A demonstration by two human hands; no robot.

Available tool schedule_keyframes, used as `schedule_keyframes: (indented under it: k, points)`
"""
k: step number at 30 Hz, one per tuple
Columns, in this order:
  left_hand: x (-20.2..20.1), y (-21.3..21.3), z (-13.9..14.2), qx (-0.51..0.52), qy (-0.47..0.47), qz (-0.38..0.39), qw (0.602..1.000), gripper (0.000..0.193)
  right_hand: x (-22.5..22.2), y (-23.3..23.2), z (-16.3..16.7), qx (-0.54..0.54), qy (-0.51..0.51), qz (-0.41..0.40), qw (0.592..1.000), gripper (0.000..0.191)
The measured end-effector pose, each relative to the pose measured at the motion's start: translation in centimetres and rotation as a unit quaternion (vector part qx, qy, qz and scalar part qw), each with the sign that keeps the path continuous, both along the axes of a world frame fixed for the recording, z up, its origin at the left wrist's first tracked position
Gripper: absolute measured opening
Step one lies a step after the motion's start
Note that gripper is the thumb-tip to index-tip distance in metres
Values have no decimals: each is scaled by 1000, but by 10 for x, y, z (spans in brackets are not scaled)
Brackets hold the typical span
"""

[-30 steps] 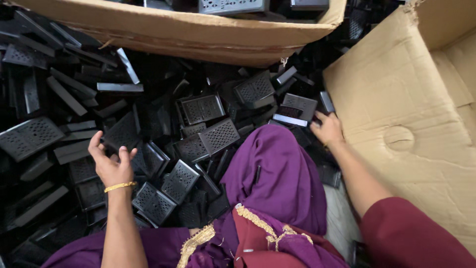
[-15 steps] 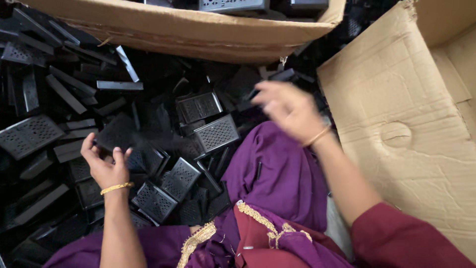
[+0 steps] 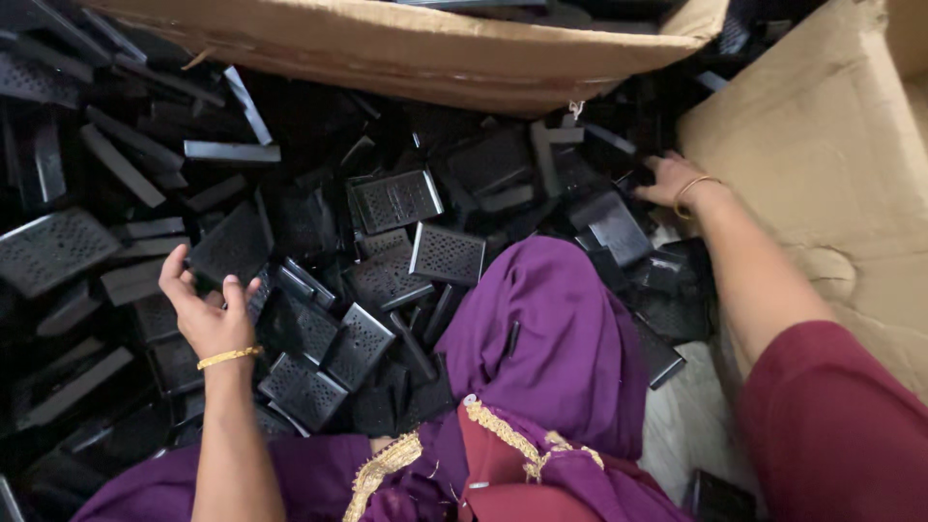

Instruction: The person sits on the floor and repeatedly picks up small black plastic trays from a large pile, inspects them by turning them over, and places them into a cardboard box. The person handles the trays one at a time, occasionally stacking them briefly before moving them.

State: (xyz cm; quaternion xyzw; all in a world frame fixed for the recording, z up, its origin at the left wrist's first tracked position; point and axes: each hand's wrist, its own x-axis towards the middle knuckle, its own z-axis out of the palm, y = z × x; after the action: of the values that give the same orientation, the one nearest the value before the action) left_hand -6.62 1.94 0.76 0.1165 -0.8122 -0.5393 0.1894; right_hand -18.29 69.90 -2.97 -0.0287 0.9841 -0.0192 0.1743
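A heap of black plastic pieces (image 3: 290, 222), many flat with perforated faces, covers the floor in front of me. My left hand (image 3: 205, 311) is low on the left with fingers apart, its fingertips touching a plain black piece (image 3: 230, 244). My right hand (image 3: 667, 180) reaches far to the right and rests on black pieces at the heap's edge beside the cardboard. Its fingertips are buried among them, so its grip is hidden. Two perforated pieces (image 3: 447, 253) (image 3: 394, 198) lie face up in the middle.
A cardboard box (image 3: 387, 48) with more black pieces inside stands across the top. A large flattened cardboard sheet (image 3: 822, 155) lies on the right. My purple-clothed knee (image 3: 551, 338) juts into the heap at the centre.
My right hand rose from the heap and swung towards the middle, then went back out to the right edge by the cardboard. The left hand has barely shifted.
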Motion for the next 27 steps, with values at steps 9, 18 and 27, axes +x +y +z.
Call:
schedule_keyframes:
  k: [9,18,27]
  points:
    - [0,2,4,35,33,-40,998,65,6,-6,-9,-110,61,-246,961,49]
    - [-4,8,5,43,17,-35,998,65,20,-22,-25,-271,70,-362,889,42]
    - [3,3,7,59,50,-54,996,63,47,-60,-20,-108,190,-195,956,41]
